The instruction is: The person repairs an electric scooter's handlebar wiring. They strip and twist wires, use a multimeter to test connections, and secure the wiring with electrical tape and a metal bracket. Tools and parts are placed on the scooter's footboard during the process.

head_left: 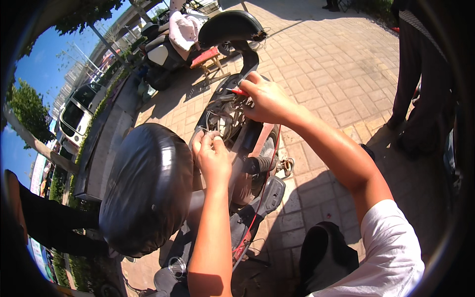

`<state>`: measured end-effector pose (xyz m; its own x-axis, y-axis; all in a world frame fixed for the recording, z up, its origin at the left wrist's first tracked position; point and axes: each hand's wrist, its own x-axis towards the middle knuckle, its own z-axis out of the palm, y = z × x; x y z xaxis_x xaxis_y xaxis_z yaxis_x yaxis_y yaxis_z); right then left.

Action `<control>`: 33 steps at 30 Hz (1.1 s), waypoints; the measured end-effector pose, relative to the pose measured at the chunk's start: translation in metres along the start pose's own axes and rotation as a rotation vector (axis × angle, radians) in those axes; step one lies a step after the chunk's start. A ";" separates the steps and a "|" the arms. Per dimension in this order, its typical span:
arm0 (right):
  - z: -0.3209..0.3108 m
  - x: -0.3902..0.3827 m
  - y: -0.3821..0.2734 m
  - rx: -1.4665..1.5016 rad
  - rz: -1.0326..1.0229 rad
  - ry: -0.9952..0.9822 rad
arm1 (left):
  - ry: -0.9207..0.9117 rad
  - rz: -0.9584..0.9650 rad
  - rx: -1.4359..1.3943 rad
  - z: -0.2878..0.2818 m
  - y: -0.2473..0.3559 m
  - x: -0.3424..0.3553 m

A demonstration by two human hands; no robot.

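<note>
My right hand (pixel 269 99) is closed round a red test probe (pixel 239 92); its thin metal tip points left, over the opened body of a scooter (pixel 242 148). A thin red lead (pixel 262 200) runs down along the scooter's right side from below that hand. Bunched wires (pixel 225 119) lie exposed in the opening. At their near edge my left hand (pixel 213 153) has its fingertips pinched together; what they hold is hidden. Just left of this hand stands a large black padded seat (pixel 148 188), tipped up. A second black seat (pixel 231 27) rises on a bracket at the far end.
Beyond the scooter are a red-topped stool (pixel 205 57) and another parked scooter (pixel 161 52) with a pale cloth (pixel 184 29). People in dark trousers stand at right (pixel 420 69) and left (pixel 54 218). Brick paving (pixel 321 64) surrounds the scooter. A white van (pixel 79 116) stands past a low wall.
</note>
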<state>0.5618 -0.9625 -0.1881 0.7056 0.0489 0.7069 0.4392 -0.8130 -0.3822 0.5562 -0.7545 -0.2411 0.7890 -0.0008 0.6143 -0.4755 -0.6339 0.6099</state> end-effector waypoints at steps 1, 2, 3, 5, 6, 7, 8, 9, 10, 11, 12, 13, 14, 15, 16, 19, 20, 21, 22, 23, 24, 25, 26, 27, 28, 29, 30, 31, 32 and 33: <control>-0.001 0.005 -0.006 -0.028 -0.026 0.027 | 0.011 0.018 0.027 0.001 -0.002 0.000; 0.000 0.012 -0.014 0.034 -0.024 -0.020 | 0.008 -0.022 0.015 0.002 -0.005 0.001; -0.001 0.021 -0.022 0.085 -0.015 -0.069 | -0.003 -0.062 -0.006 0.006 -0.005 0.002; 0.010 0.038 -0.030 0.054 0.023 -0.204 | -0.127 -0.038 0.042 0.006 -0.002 0.006; 0.025 0.050 -0.034 -0.016 0.037 -0.288 | -0.063 -0.008 0.058 0.005 -0.006 0.004; 0.037 0.063 -0.047 -0.096 0.067 -0.424 | 0.011 0.019 0.084 0.002 -0.017 0.004; 0.042 0.069 -0.050 -0.196 0.117 -0.559 | 0.068 0.051 0.090 0.005 -0.016 0.004; 0.046 0.070 -0.052 -0.215 0.116 -0.604 | 0.102 0.073 0.115 0.008 -0.015 0.002; 0.047 0.071 -0.052 -0.213 0.151 -0.657 | 0.100 0.055 0.072 0.011 -0.015 0.001; 0.051 0.071 -0.054 -0.215 0.147 -0.655 | 0.098 0.035 0.032 0.011 -0.013 0.000; 0.053 0.072 -0.055 -0.218 0.144 -0.653 | 0.096 0.014 -0.007 0.010 -0.012 0.000; 0.055 0.073 -0.054 -0.190 0.175 -0.635 | 0.091 0.029 -0.001 0.009 -0.011 0.001; 0.056 0.073 -0.054 -0.160 0.207 -0.621 | 0.088 0.027 0.007 0.008 -0.011 0.001; 0.055 0.073 -0.054 -0.131 0.240 -0.607 | 0.084 0.026 0.013 0.008 -0.010 0.002; 0.060 0.077 -0.046 -0.040 0.290 -0.609 | 0.079 0.025 0.018 0.009 -0.008 0.003; 0.061 0.074 -0.028 0.262 0.421 -0.444 | 0.240 0.056 -0.029 0.019 0.000 0.003; 0.059 0.072 -0.037 0.355 0.498 -0.445 | 0.243 0.034 -0.041 0.019 -0.007 0.008; 0.055 0.070 -0.049 0.450 0.574 -0.445 | 0.248 0.014 -0.051 0.017 -0.014 0.013; 0.052 0.069 -0.060 0.545 0.650 -0.445 | 0.256 -0.007 -0.062 0.014 -0.022 0.018; 0.049 0.064 -0.057 0.597 0.681 -0.448 | 0.247 0.004 -0.070 0.015 -0.013 0.018; 0.050 0.060 -0.047 0.700 0.704 -0.464 | 0.239 0.015 -0.077 0.016 -0.007 0.017; 0.052 0.057 -0.033 0.805 0.725 -0.479 | 0.110 0.022 -0.127 0.015 -0.010 0.019; 0.049 0.054 -0.031 0.918 0.742 -0.499 | 0.130 0.045 -0.058 0.013 -0.005 0.017; 0.045 0.050 -0.029 1.059 0.730 -0.521 | 0.150 0.069 0.010 0.014 0.001 0.014; 0.041 0.046 -0.026 1.083 0.735 -0.528 | 0.169 0.092 0.079 0.015 0.007 0.011; 0.037 0.044 -0.030 1.117 0.695 -0.538 | 0.122 -0.020 -0.080 0.011 0.019 0.012; 0.034 0.040 -0.034 1.149 0.654 -0.548 | 0.098 -0.081 -0.055 0.010 0.018 0.012; 0.030 0.038 -0.038 1.115 0.624 -0.571 | 0.075 -0.142 -0.030 0.008 0.015 0.014; 0.024 0.035 -0.040 1.077 0.597 -0.591 | 0.048 -0.202 -0.009 0.007 0.014 0.015; 0.022 0.032 -0.040 1.039 0.571 -0.610 | 0.058 -0.213 -0.039 0.007 0.012 0.016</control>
<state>0.5789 -0.9161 -0.1632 0.9459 0.3238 0.0230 0.0253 -0.0030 -0.9997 0.5656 -0.7679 -0.2278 0.8499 0.1752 0.4970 -0.3163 -0.5848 0.7470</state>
